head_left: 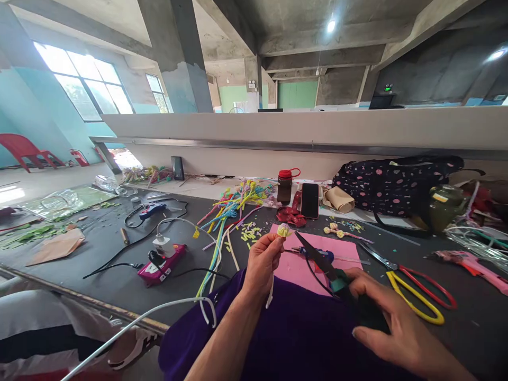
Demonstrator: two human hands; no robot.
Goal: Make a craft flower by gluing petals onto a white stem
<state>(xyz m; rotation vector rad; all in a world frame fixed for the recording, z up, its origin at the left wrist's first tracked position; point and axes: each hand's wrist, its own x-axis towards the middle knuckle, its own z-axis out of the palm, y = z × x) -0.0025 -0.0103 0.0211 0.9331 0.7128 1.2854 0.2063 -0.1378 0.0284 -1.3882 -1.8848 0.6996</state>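
Between the thumb and fingertips of my left hand [262, 259] is a small pale yellow flower [283, 230], with a thin whitish strand hanging below the hand. My right hand [381, 312] is closed around the dark handles of a pair of scissors [317, 258]. Their dark blades point up and left toward the flower, apart from it. Under the blades a pink sheet [349, 254] lies on the dark table, with a blue tool [323, 256] on it. Beyond it are yellowish flowers on a stem [337, 230] and short cut green pieces [250, 233].
Red-and-yellow-handled scissors [416, 291] lie at right, near a pink glue gun [472, 267]. Colourful fuzzy stems [242, 201], a red-capped bottle [284, 188], a phone [310, 200] and a patterned bag [392, 185] stand behind. Left is a magenta power strip [161, 267] with cables. Someone's leg [43, 328] shows lower left.
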